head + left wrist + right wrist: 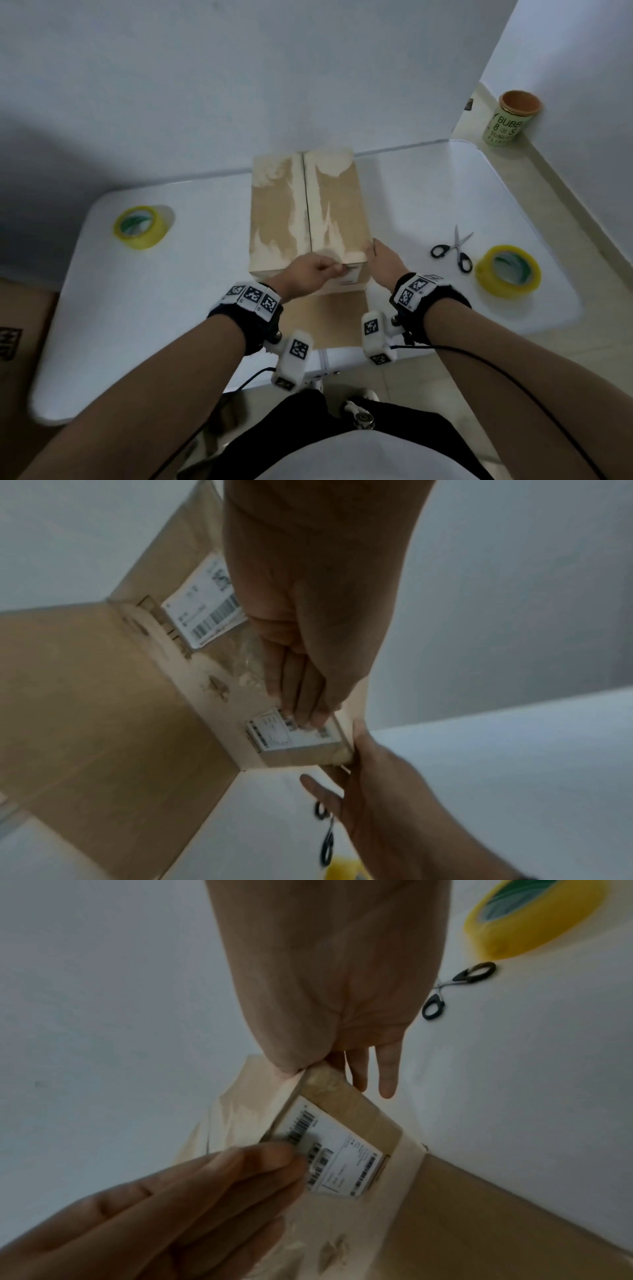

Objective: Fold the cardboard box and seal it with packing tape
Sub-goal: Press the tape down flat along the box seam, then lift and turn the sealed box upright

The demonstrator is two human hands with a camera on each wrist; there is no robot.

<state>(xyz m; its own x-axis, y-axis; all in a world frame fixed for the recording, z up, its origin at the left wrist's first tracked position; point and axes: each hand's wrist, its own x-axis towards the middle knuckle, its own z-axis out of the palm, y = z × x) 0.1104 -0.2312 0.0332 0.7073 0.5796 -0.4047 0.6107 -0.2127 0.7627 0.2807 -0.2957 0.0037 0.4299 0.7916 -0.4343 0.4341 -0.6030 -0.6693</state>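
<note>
A brown cardboard box (pixel 308 205) stands on the white table (pixel 154 325), its two top flaps down and meeting at a middle seam. One flap (pixel 339 318) lies flat toward me at the box's foot. My left hand (pixel 315 270) sits at the near top edge, its straight fingers (pixel 301 691) pressing the white label (pixel 335 1153) on the near face. My right hand (pixel 380 262) holds the near right corner, thumb on top and fingers (pixel 387 1069) stretched down the right side. Two yellow tape rolls lie apart: one left (pixel 141 226), one right (pixel 509 269).
Black-handled scissors (pixel 454 248) lie between the box and the right tape roll. A green cup (pixel 512 118) stands on the floor past the table's far right corner. Another cardboard box (pixel 20 325) sits on the floor at the left. White walls back the table.
</note>
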